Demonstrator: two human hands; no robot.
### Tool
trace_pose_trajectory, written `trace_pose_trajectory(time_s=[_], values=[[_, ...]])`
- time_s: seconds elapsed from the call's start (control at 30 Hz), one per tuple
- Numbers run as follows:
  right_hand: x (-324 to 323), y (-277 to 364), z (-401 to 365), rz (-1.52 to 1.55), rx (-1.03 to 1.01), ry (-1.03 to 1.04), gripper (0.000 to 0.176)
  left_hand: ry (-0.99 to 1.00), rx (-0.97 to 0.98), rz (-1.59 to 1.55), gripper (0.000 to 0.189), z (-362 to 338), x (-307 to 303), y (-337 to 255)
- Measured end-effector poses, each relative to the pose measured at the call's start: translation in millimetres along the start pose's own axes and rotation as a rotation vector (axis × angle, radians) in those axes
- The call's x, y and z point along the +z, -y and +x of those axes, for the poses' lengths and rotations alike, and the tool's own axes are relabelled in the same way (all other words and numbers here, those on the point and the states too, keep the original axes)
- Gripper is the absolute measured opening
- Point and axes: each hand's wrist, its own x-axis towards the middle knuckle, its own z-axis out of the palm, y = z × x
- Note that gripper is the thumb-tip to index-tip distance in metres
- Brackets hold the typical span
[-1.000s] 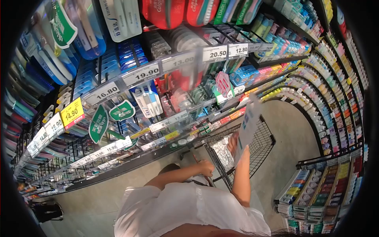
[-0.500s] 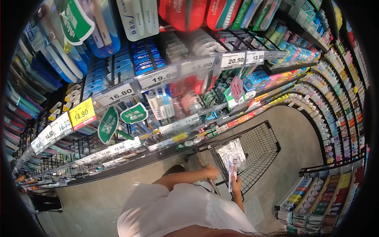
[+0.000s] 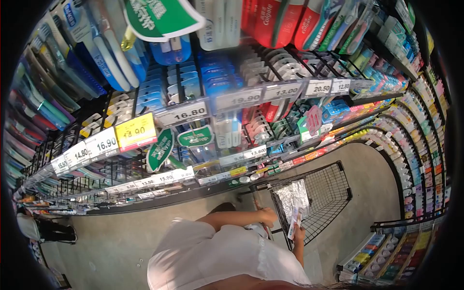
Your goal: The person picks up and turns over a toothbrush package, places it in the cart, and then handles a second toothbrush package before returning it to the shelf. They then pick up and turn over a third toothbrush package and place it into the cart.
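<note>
My left hand (image 3: 266,216) is closed round the handle of a black wire shopping cart (image 3: 331,205). In my right hand (image 3: 299,235) is a slim, mostly white pack (image 3: 294,223), which looks like a packaged toothbrush. It is held tilted near the cart's rear edge. Behind it, a shiny silver bag (image 3: 292,195) lies in the cart, partly covered by the pack. The print on the pack is too small to read.
Toothbrush packs (image 3: 270,21) hang on the tall shelf beside me, above price tags (image 3: 183,114). Curved shelves of goods (image 3: 411,159) line the far side. A low display rack (image 3: 382,251) stands at lower right. Another person's dark-clothed legs (image 3: 55,230) show at far left.
The view has shifted, so the shelf and cart appear farther right. The pack in my right hand has tilted more and turned. My left hand stays on the cart handle.
</note>
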Motion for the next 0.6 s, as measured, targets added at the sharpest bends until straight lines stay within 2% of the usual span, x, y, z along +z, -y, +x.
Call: trace_pose_trajectory(time_s=[0.03, 0.13, 0.23, 0.3, 0.4, 0.47, 0.5, 0.53, 0.6], values=[[-6, 0, 0, 0.054, 0.092, 0.009, 0.045, -0.006, 0.009, -0.012, 0.034, -3, -1, 0], [-13, -12, 9, 0.325, 0.176, 0.016, 0.023, 0.016, 0.051, -0.021, 0.035, -12, -6, 5], [-9, -33, 31, 0.584, 0.222, -0.019, 0.02, -0.025, 0.133, 0.021, 0.034, -20, -5, 12], [-4, -37, 44, 0.467, 0.315, -0.066, 0.019, -0.02, 0.118, 0.038, 0.031, -20, -2, 20], [6, -64, 83, 0.576, 0.399, -0.088, 0.021, -0.02, 0.076, 0.028, 0.033, -35, -9, 16], [14, -105, 127, 0.673, 0.344, -0.037, 0.029, -0.07, 0.105, 0.071, 0.035, -38, -1, 24], [23, -93, 109, 0.721, 0.321, -0.013, 0.034, -0.093, 0.12, 0.091, 0.036, -35, 9, 28], [36, -80, 91, 0.656, 0.255, -0.204, 0.035, -0.079, 0.115, 0.109, 0.039, -30, 19, 34], [39, -121, 115, 0.693, 0.254, -0.003, 0.018, -0.079, 0.077, 0.131, 0.04, -40, 20, 30]])
